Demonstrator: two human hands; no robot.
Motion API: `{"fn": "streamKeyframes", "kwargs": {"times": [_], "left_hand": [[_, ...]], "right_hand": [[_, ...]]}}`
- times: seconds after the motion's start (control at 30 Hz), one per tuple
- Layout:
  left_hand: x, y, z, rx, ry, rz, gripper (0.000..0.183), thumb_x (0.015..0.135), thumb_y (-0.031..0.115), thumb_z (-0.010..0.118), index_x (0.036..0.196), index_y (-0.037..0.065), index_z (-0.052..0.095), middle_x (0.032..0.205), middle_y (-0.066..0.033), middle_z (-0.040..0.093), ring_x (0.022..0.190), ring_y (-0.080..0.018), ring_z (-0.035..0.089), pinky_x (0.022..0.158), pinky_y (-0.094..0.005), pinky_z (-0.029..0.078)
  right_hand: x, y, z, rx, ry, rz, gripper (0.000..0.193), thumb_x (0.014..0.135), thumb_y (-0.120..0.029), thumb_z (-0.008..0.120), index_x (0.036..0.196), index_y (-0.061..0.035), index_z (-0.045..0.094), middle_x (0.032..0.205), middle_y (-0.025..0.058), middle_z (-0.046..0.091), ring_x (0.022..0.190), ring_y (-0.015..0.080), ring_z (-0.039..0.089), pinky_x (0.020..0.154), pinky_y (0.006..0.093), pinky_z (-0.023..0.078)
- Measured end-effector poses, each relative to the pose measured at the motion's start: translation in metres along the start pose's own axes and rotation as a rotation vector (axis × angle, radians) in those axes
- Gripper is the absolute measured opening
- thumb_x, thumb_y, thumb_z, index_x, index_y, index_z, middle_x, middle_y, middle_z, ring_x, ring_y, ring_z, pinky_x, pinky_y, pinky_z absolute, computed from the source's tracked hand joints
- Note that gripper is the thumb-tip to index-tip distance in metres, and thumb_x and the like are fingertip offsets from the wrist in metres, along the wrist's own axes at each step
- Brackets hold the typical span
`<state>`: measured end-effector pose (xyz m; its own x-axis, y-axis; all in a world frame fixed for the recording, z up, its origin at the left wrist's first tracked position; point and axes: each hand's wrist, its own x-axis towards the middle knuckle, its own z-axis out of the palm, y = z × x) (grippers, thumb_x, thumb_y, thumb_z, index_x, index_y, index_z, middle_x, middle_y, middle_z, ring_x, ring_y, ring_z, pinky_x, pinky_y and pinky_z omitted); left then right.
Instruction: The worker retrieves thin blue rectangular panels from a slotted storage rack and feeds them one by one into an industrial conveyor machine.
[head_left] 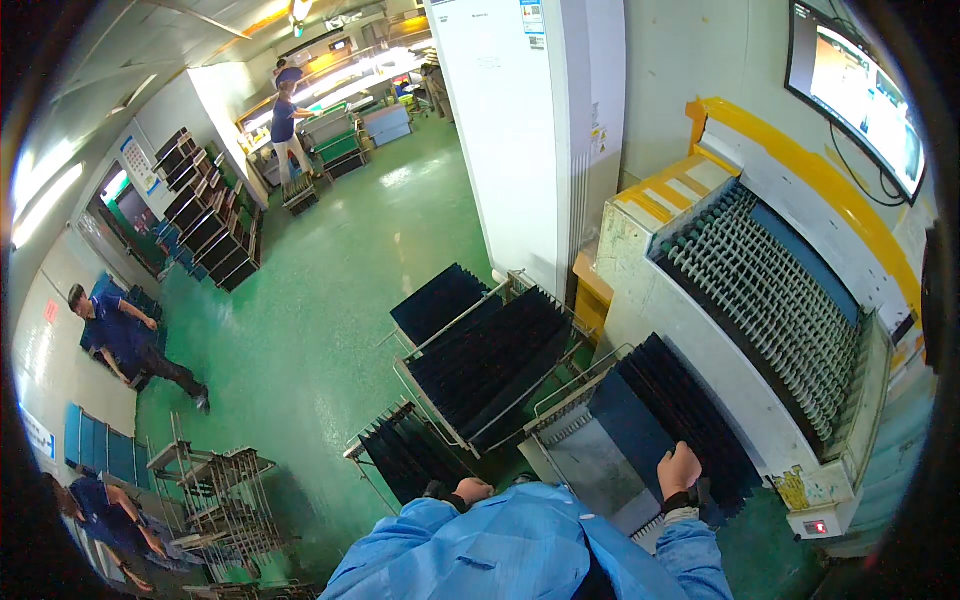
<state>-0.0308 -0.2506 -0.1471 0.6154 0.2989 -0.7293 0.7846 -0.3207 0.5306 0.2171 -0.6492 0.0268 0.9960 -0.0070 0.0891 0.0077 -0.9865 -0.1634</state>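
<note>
At the near end of a slotted rack [560, 430], my right hand [680, 468] is closed at the upper corner of a dark blue panel [628, 408]. That panel leans in front of a tight row of similar dark panels [690, 405]. My left hand [474, 490] is curled shut close to my waist, beside a smaller rack of dark panels [405, 450]; whether anything is in its fingers is hidden. Blue sleeves cover both my forearms. Ahead stands a metal-framed rack [490, 370] packed with dark thin panels.
A machine with a sloping roller bed [765, 300] stands at my right, below a wall screen [865, 95]. A tall white cabinet [510, 130] rises ahead. At left are stacked metal carts [215, 500] and two people, one walking [130, 335]. Another person [285, 130] works far back.
</note>
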Motion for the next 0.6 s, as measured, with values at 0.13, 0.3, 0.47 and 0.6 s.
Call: {"fn": "streamKeyframes", "kwargs": {"times": [0.13,0.3,0.47,0.6], "left_hand": [[-0.001,0.000,-0.001,-0.040,-0.008,-0.029,0.037,0.071,0.041,0.063,0.085,0.008,0.071,0.085,-0.0093,0.068,0.083,-0.0242,0.064,0.078,-0.0330,0.049],[-0.001,-0.004,-0.001,0.010,-0.003,0.043,0.038,0.073,0.042,0.061,0.085,0.007,0.070,0.087,-0.0106,0.068,0.084,-0.0263,0.064,0.079,-0.0337,0.049],[-0.003,-0.007,0.000,0.064,0.001,0.194,0.039,0.076,0.043,0.059,0.083,0.006,0.069,0.087,-0.0116,0.068,0.085,-0.0278,0.063,0.079,-0.0344,0.049],[0.002,-0.001,0.005,0.008,0.004,0.082,0.038,0.074,0.041,0.061,0.085,0.005,0.070,0.084,-0.0111,0.068,0.082,-0.0264,0.064,0.077,-0.0338,0.050]], "right_hand": [[0.000,0.001,0.004,-0.005,0.012,-0.006,0.015,0.073,-0.015,0.064,0.080,-0.0034,0.058,0.080,0.0175,0.063,0.076,0.0346,0.062,0.064,0.0441,0.048],[-0.001,0.001,0.003,-0.006,-0.001,-0.006,0.016,0.073,-0.016,0.064,0.080,-0.0038,0.057,0.080,0.0173,0.062,0.077,0.0349,0.062,0.064,0.0448,0.047],[-0.001,-0.002,-0.002,-0.009,-0.020,-0.010,0.015,0.073,-0.016,0.064,0.081,-0.0039,0.058,0.081,0.0175,0.062,0.079,0.0352,0.061,0.065,0.0452,0.047],[-0.005,0.000,-0.009,-0.003,-0.025,0.001,0.016,0.074,-0.015,0.064,0.082,-0.0029,0.058,0.083,0.0183,0.063,0.080,0.0358,0.061,0.066,0.0453,0.047]]}}
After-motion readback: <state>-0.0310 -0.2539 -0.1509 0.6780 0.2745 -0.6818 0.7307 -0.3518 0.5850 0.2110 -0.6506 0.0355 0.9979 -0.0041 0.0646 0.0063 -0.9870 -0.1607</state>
